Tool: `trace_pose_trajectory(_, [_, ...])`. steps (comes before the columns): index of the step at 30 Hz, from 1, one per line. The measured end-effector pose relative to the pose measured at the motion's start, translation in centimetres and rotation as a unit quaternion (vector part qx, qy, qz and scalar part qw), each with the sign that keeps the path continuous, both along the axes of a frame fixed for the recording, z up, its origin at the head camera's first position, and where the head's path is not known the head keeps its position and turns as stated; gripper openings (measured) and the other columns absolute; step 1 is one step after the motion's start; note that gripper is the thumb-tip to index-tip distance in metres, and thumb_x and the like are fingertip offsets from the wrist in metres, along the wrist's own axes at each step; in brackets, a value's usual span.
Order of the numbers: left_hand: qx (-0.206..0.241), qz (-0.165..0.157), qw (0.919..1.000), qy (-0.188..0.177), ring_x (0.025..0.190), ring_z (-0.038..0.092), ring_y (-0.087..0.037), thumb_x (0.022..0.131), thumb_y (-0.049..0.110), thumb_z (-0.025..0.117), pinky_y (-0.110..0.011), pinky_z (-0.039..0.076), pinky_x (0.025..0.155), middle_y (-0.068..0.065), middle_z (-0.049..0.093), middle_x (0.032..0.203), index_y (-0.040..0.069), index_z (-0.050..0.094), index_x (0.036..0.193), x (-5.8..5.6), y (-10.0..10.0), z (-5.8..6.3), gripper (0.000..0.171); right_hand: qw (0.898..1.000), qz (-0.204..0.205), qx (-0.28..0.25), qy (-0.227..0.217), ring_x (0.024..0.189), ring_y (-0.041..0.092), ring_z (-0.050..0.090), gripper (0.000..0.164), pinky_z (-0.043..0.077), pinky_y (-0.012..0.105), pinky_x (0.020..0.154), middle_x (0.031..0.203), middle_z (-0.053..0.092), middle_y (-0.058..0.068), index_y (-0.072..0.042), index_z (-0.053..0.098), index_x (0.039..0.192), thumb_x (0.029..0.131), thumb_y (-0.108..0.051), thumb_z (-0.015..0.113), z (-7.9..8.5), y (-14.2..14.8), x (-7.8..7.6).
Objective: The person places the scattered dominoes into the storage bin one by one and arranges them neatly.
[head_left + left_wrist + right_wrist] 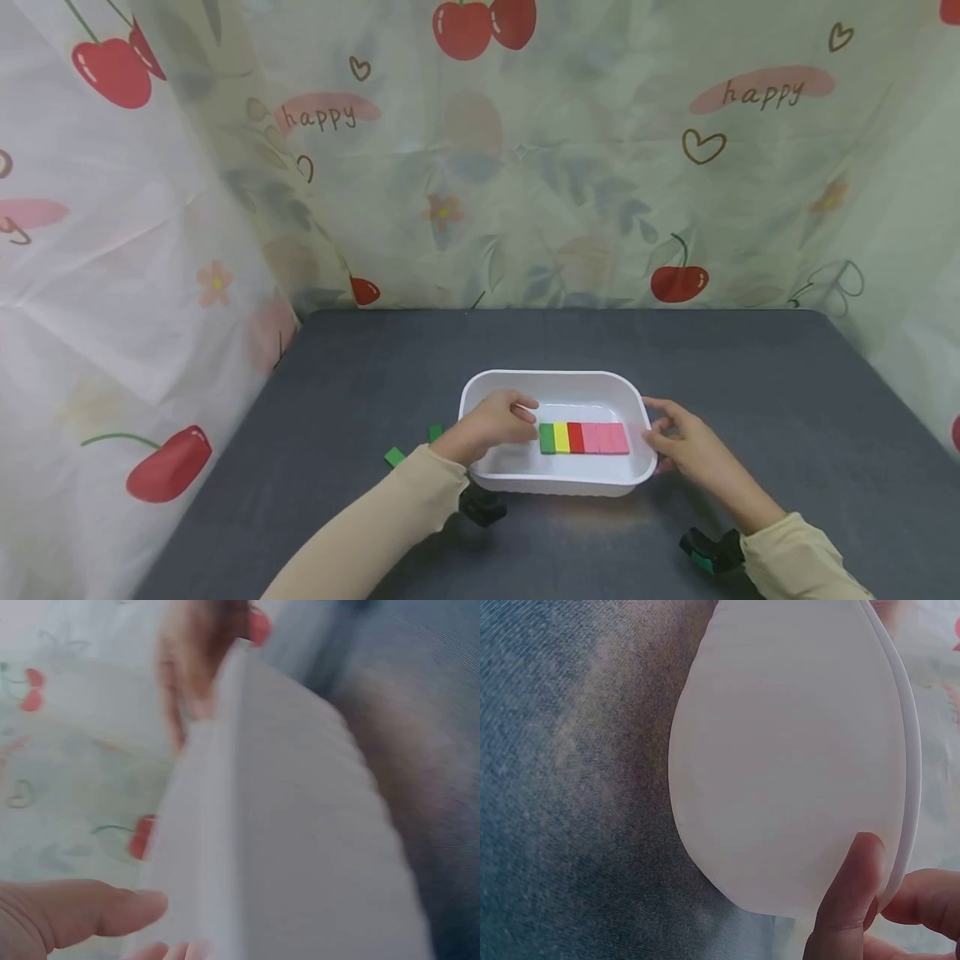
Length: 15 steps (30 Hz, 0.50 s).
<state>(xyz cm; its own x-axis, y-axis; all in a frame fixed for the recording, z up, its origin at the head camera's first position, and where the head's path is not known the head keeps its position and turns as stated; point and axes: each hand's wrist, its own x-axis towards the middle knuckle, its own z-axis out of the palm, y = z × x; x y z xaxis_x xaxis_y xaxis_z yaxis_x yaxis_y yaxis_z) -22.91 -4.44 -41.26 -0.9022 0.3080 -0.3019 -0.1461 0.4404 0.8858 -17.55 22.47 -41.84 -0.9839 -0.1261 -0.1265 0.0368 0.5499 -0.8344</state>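
A white plastic tray (555, 482) stands on the dark table. Inside it lies a row of flat tiles: a green tile (547, 439), a yellow tile (561, 438), a red tile (575, 438) and several pink tiles (606, 438). My left hand (498, 427) hovers over the tray's left part, beside the green tile. In the left wrist view its thumb (112, 907) is stretched out, with nothing visible between thumb and fingers. My right hand (688, 442) grips the tray's right rim, and the right wrist view has the thumb (851, 892) pressed against the outer wall.
Two loose green tiles lie left of the tray, one (393, 457) by the left sleeve, the other (435, 432) near the tray wall. Black devices (482, 505) sit at both wrists. A patterned curtain (555, 183) hangs behind the table and along its sides.
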Motion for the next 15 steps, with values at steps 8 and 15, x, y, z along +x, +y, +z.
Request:
trace_pose_trajectory(8, [0.062,-0.011,0.9960,0.063,0.109,0.060,-0.031,0.092,0.015,0.065,-0.040,0.051,0.093,-0.012,0.060,0.115,0.005,0.055,0.131,0.9,-5.7,5.3,0.041,1.000,0.000,0.006,0.003,0.069,0.018,0.063,0.057,0.057,0.037,0.061,0.099,0.053,0.020,0.008,0.029,0.144,0.096,-0.007,0.057,0.0,-0.1,0.0])
trace_pose_trajectory(15, [0.063,0.060,0.9884,0.125,0.112,0.058,-0.024,0.095,0.015,0.062,-0.043,0.048,0.098,-0.016,0.057,0.126,0.011,0.053,0.133,2.4,-11.7,6.3,0.040,1.000,-0.002,0.014,0.005,0.069,0.017,0.062,0.057,0.057,0.036,0.061,0.098,0.053,0.019,0.008,0.030,0.144,0.095,-0.006,0.057,0.0,-0.1,0.1])
